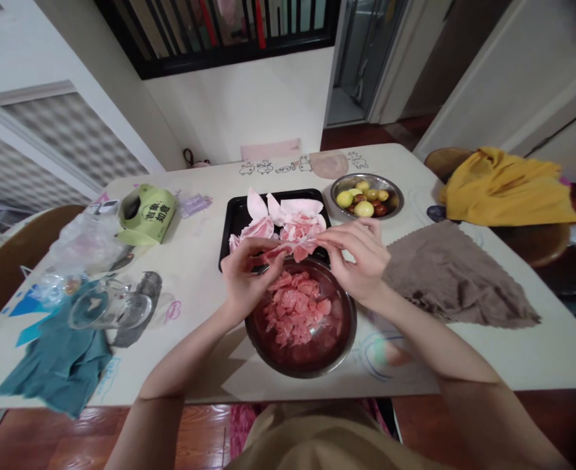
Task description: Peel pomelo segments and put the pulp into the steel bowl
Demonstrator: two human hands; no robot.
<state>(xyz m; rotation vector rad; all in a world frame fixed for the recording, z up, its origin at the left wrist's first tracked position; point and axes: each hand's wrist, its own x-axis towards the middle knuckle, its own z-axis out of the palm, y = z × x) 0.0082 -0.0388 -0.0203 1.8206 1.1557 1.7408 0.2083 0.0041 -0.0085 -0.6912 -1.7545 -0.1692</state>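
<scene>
Between my two hands is a piece of pink pomelo (302, 250) with pale membrane on it. My left hand (251, 273) pinches its left end, and my right hand (359, 260) pinches the right end between thumb and fingers. Both hands are over the far rim of a steel bowl (344, 349). Loose chunks of pomelo flesh (295, 307) lie heaped inside that bowl. Just beyond it sits a black tray (228, 228), partly hidden by my hands, with pomelo peel (302, 207) and more pink pieces on it.
A steel bowl of fruit (400, 199) stands back right. A brown cloth (457, 277) lies right, with a yellow cloth (511, 188) on a chair. Leftward are a clear glass jug (134, 308), a teal cloth (65, 356), a plastic bag (82, 245) and a green container (149, 215).
</scene>
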